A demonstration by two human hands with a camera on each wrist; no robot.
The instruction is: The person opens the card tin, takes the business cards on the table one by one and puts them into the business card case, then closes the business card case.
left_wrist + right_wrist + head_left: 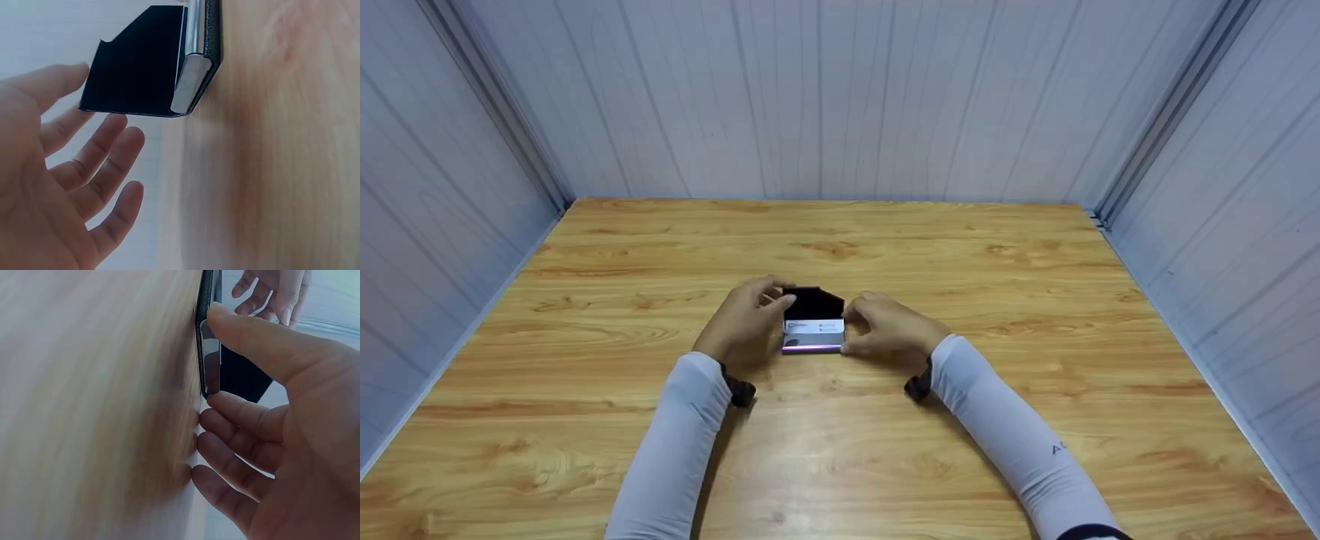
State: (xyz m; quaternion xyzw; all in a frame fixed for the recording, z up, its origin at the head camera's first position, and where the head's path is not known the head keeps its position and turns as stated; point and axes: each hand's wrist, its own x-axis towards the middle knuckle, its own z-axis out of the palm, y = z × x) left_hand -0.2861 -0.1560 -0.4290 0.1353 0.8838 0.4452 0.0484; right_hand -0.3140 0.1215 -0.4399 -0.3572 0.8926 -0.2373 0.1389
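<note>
A business card case (813, 348) with a silver metal frame lies on the table, its black flap (812, 304) raised and tilted back. Inside shows a white printed card (814, 326). At the flap's left edge, my left hand (746, 319) pinches it between thumb and index finger; the other fingers are spread in the left wrist view. My right hand (896, 326) holds the case's right end, thumb on the near edge and index finger on the far one. Its remaining fingertips (208, 478) rest on the table in the right wrist view.
The wood-grain table (832, 247) extends around the case. Pale panel walls (825, 97) rise behind it and on both sides. A dark strap with a small device (741, 391) sits on each wrist, over light sleeves (667, 450).
</note>
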